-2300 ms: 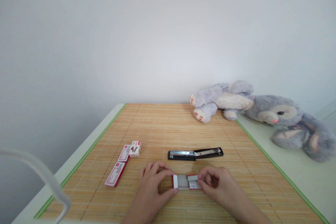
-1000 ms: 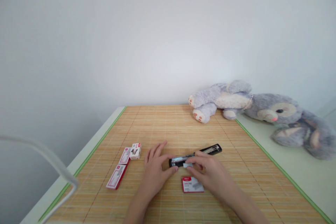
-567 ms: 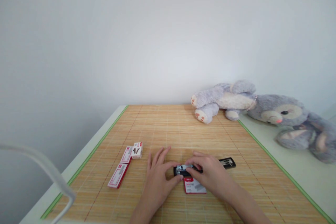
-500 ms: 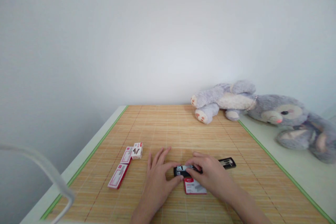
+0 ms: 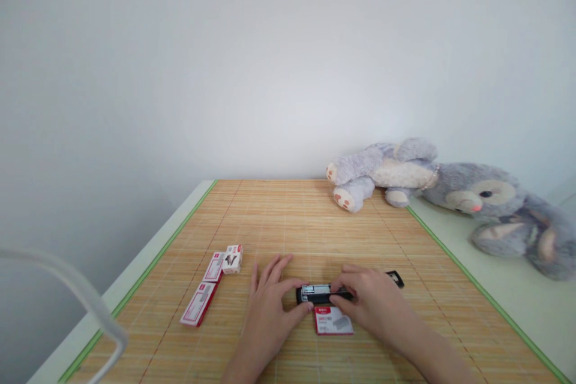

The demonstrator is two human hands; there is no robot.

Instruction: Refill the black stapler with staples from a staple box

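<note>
A black stapler (image 5: 321, 294) lies opened out on the bamboo mat, its silvery channel facing up. My left hand (image 5: 273, 306) steadies its left end between thumb and index finger, with the other fingers spread out on the mat. Over the middle of the stapler, my right hand (image 5: 366, 294) is closed, thumb and fingertips pinched at the channel. Whether a small piece sits in that pinch is hidden. The stapler's far right end (image 5: 395, 279) shows beyond the right hand. Just below the stapler lies a red and white staple box (image 5: 333, 320).
To the left, two flat red and white boxes (image 5: 198, 304) lie in a line, with a small white box (image 5: 233, 259) picturing a stapler at their upper end. A grey plush toy (image 5: 405, 174) lies at the back right. A white cable (image 5: 85, 294) curves at lower left.
My right hand has slid a little to the right along the stapler, uncovering more of the channel. My left hand keeps its place at the left end.
</note>
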